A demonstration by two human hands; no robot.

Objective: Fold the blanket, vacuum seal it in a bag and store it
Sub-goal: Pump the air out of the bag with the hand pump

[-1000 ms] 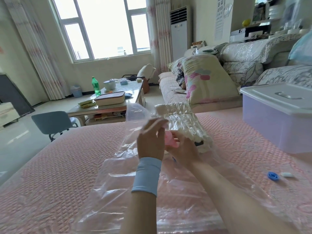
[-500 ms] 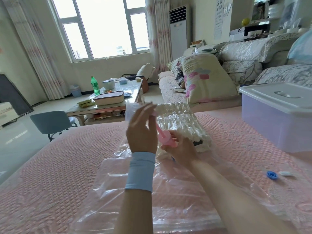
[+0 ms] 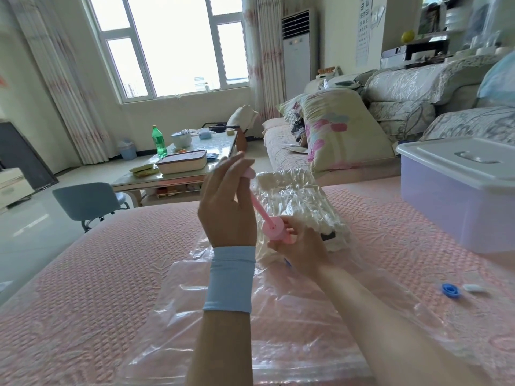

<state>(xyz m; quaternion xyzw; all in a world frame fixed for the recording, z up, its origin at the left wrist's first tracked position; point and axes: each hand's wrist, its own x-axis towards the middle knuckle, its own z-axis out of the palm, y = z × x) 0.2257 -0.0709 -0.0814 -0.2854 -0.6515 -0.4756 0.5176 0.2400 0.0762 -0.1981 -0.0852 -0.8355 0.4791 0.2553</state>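
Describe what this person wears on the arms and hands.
The left hand is bare, with a wide, plain, pale blue wristband of stretchy fabric just below it. The right hand and its forearm are bare, with no sleeve or glove. No ring, watch or marking shows on either arm.

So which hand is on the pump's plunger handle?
The left hand, the one with the blue wristband, grips it; the right hand holds the pump barrel.
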